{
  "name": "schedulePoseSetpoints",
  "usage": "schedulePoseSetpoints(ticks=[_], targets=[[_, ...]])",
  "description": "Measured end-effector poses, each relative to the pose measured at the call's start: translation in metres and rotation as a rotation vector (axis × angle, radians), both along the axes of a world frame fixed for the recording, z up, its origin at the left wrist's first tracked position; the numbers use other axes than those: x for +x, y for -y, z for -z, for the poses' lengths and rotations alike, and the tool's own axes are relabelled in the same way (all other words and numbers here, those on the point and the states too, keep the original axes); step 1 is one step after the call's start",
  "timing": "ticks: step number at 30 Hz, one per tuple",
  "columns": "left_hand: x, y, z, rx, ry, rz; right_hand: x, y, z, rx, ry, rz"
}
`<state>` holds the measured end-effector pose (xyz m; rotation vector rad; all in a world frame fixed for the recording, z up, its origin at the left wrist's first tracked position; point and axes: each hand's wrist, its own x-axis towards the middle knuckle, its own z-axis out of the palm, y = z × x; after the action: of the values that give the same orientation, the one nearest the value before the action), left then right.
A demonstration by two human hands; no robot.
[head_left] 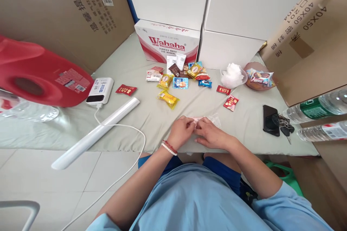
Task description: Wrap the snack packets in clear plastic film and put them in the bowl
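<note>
Small pale packet [198,118] near front edge of cloth-covered surface [252,130], pinched between fingertips of left hand [183,130] and right hand [210,133]; clear plastic [216,120] just beside. Farther right, clear bowl [245,78] with fluffy white wad [232,75] inside; next to it, brown translucent bowl [251,85] holding wrapped snacks [261,78]. Beyond hands, snack heap [183,74] before Wahaha carton [168,41]; yellow packet [168,98] between. At left, cable [145,140] across white tube [96,133]. At far right, phone [268,115], keys [285,124], bottles [314,110].
</note>
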<state>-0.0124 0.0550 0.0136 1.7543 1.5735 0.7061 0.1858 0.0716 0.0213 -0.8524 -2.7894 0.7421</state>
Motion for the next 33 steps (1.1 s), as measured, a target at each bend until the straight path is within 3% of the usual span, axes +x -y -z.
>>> schedulePoseSetpoints(ticks=[2, 3, 5, 8, 10, 12, 15, 19, 22, 24, 26, 29, 33], targets=[[0.013, 0.007, 0.004, 0.111, -0.239, 0.078, 0.015, 0.0, -0.003, -0.152, -0.127, -0.008], [0.018, 0.012, 0.007, 0.165, -0.349, 0.101, 0.022, -0.002, -0.003, -0.242, -0.196, 0.062], [0.024, 0.023, 0.012, 0.249, -0.52, 0.148, 0.036, -0.008, 0.001, -0.35, -0.32, 0.388], [0.026, 0.033, 0.021, 0.315, -0.654, 0.202, 0.044, -0.025, 0.014, -0.211, -0.412, 0.954], [0.025, 0.035, 0.025, 0.34, -0.689, 0.217, 0.044, -0.036, 0.024, -0.081, -0.351, 1.078], [0.024, 0.035, 0.028, 0.361, -0.703, 0.224, 0.042, -0.042, 0.03, -0.059, -0.212, 1.041], [0.023, 0.035, 0.031, 0.365, -0.696, 0.222, 0.042, -0.037, 0.033, -0.196, -0.039, 0.89], [0.023, 0.037, 0.036, 0.335, -0.656, 0.197, 0.054, -0.021, 0.03, -0.339, -0.014, 0.672], [0.022, 0.037, 0.04, 0.339, -0.638, 0.191, 0.062, -0.009, 0.023, -0.259, -0.146, 0.719], [0.022, 0.036, 0.04, 0.35, -0.645, 0.201, 0.059, -0.001, 0.014, -0.285, -0.232, 0.784], [0.023, 0.036, 0.039, 0.356, -0.662, 0.219, 0.046, 0.005, 0.004, -0.318, -0.261, 0.801], [0.029, 0.035, 0.037, 0.367, -0.673, 0.243, 0.012, 0.005, -0.009, -0.2, -0.218, 0.77], [0.031, 0.033, 0.036, 0.351, -0.606, 0.269, -0.032, -0.009, -0.005, -0.128, -0.109, 0.719]])
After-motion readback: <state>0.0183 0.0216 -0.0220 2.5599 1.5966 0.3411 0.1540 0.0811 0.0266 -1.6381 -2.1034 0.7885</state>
